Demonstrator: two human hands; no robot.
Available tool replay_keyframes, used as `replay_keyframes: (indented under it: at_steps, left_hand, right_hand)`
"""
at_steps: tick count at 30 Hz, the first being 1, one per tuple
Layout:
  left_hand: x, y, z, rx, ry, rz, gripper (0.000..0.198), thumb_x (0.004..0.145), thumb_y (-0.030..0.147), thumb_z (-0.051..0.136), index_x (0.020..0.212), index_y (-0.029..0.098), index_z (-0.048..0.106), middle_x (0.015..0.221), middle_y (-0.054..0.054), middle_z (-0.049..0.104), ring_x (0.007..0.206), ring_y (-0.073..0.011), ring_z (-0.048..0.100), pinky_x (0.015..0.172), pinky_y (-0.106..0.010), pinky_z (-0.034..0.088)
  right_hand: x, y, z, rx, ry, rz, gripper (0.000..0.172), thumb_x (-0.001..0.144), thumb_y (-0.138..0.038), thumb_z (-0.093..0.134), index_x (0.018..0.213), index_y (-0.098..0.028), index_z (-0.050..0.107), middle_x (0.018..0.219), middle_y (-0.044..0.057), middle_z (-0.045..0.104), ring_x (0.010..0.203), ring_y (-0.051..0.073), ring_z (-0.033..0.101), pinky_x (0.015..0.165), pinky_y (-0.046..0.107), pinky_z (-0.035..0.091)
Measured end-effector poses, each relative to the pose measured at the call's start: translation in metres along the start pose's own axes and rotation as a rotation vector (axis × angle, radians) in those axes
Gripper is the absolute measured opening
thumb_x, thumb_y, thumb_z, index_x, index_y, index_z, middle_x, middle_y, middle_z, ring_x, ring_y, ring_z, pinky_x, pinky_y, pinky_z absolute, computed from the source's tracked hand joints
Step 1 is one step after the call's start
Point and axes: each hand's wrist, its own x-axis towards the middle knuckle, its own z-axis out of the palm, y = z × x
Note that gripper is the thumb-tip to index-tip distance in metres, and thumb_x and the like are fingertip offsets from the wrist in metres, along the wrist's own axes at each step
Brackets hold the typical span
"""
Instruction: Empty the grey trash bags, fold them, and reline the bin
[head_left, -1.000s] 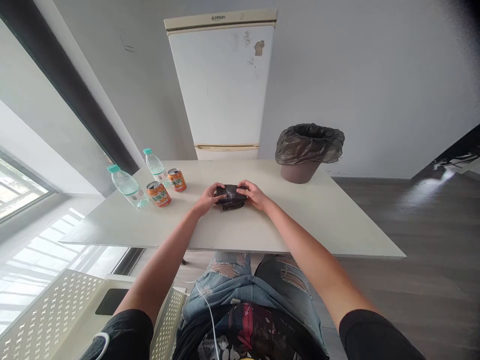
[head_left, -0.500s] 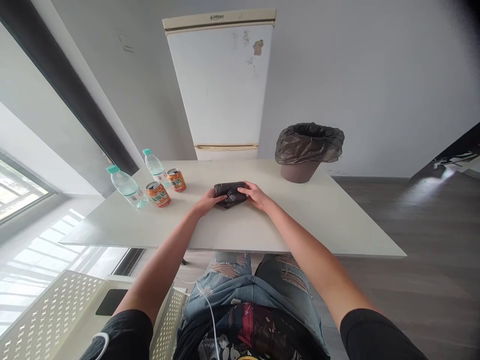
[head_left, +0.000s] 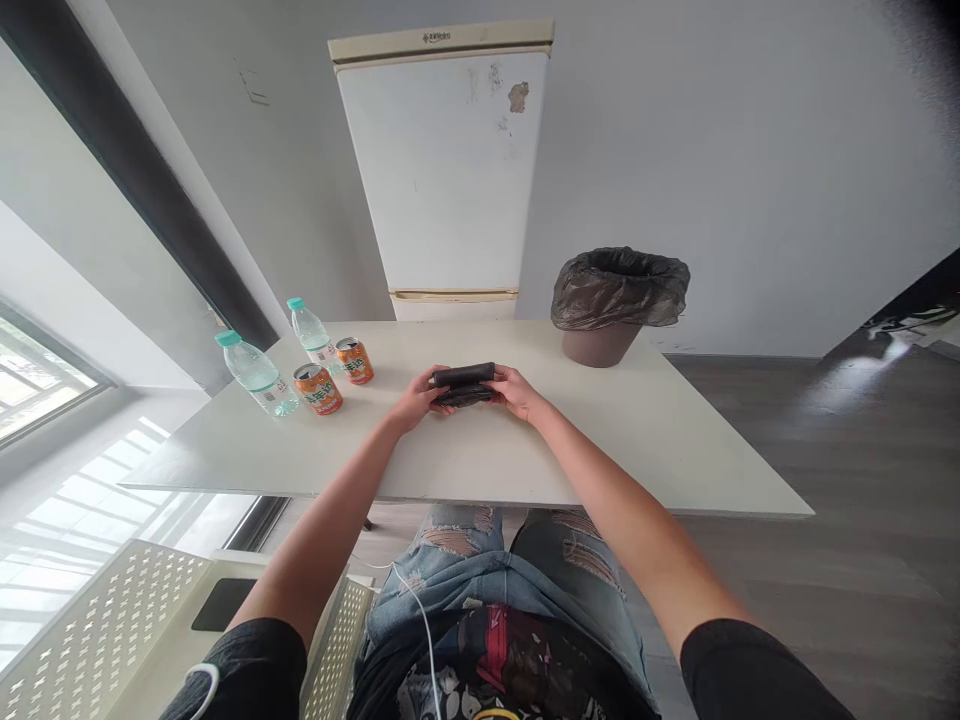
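A roll of black garbage bags [head_left: 465,376] lies sideways between my hands, just over the middle of the white table [head_left: 480,455]. Its near side has a loose, crumpled flap of plastic below the smooth rolled part. Gripping the left end is my left hand [head_left: 417,402], thumb on the near side and fingers behind. At the opposite end my right hand [head_left: 516,393] holds on in the same way. Some fingertips of both hands are hidden behind the roll.
To the left stand two clear bottles with green caps [head_left: 256,375] [head_left: 309,335] and two orange cans [head_left: 318,388] [head_left: 355,360]. A brown bin [head_left: 600,345] with a black liner [head_left: 621,290] sits at the back right. Behind the table is a white refrigerator [head_left: 450,170].
The roll has turned in my hands: its smooth rolled part now faces up, and the crumpled flap is tucked lower. Both hands stay at its ends.
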Motion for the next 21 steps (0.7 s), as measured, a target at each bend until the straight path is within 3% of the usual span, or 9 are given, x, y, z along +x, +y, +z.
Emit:
replay_keyframes:
  at_steps: [5, 10, 14, 16, 18, 21]
  left_hand:
    - [0.001, 0.007, -0.004, -0.104, -0.036, 0.017, 0.032, 0.078, 0.033, 0.085, 0.103, 0.013, 0.079, 0.1, -0.01, 0.077, 0.08, -0.0203, 0.079, 0.073, -0.029, 0.067]
    - [0.0, 0.009, -0.001, -0.124, -0.015, -0.004, 0.046, 0.087, 0.058, 0.079, 0.094, 0.012, 0.077, 0.093, -0.011, 0.074, 0.085, -0.0233, 0.079, 0.079, -0.033, 0.067]
    - [0.002, 0.003, 0.002, 0.056, 0.065, 0.052, 0.046, 0.073, 0.047, 0.097, 0.095, 0.015, 0.073, 0.091, -0.004, 0.071, 0.081, -0.016, 0.073, 0.084, -0.032, 0.066]
    - [0.003, 0.0, 0.001, 0.084, 0.059, 0.087, 0.052, 0.07, 0.044, 0.1, 0.105, 0.016, 0.073, 0.092, -0.003, 0.072, 0.084, -0.0156, 0.071, 0.087, -0.034, 0.065]
    - [0.004, -0.002, 0.0, 0.087, 0.049, 0.11, 0.06, 0.071, 0.044, 0.099, 0.118, 0.018, 0.074, 0.098, -0.005, 0.075, 0.089, -0.017, 0.072, 0.09, -0.036, 0.065]
    - [0.005, -0.004, -0.002, 0.103, 0.06, 0.112, 0.061, 0.07, 0.045, 0.099, 0.119, 0.017, 0.079, 0.107, -0.008, 0.078, 0.096, -0.0205, 0.073, 0.094, -0.038, 0.064]
  right_hand:
    - [0.001, -0.002, -0.001, 0.027, -0.014, -0.044, 0.021, 0.063, -0.018, 0.074, 0.083, -0.019, 0.079, 0.102, 0.005, 0.079, 0.094, 0.02, 0.068, 0.073, 0.028, 0.056]
    - [-0.002, -0.007, 0.001, 0.053, -0.037, -0.019, 0.017, 0.071, -0.03, 0.073, 0.083, -0.02, 0.078, 0.099, 0.006, 0.075, 0.092, 0.02, 0.066, 0.072, 0.029, 0.058]
    - [-0.007, -0.01, 0.004, 0.075, -0.081, 0.026, 0.027, 0.084, -0.048, 0.076, 0.092, -0.022, 0.076, 0.098, 0.005, 0.072, 0.092, 0.021, 0.068, 0.082, 0.037, 0.066]
    - [-0.009, -0.009, 0.005, 0.077, -0.109, 0.04, 0.038, 0.081, -0.047, 0.087, 0.111, -0.027, 0.075, 0.104, 0.003, 0.071, 0.099, 0.023, 0.071, 0.088, 0.043, 0.068]
    - [-0.01, -0.007, 0.006, 0.071, -0.141, 0.046, 0.06, 0.075, -0.041, 0.097, 0.129, -0.032, 0.072, 0.113, 0.003, 0.071, 0.107, 0.024, 0.073, 0.092, 0.046, 0.069]
    - [-0.008, -0.002, 0.007, 0.05, -0.146, 0.04, 0.064, 0.066, -0.037, 0.102, 0.124, -0.025, 0.078, 0.12, 0.007, 0.073, 0.112, 0.027, 0.074, 0.093, 0.046, 0.07]
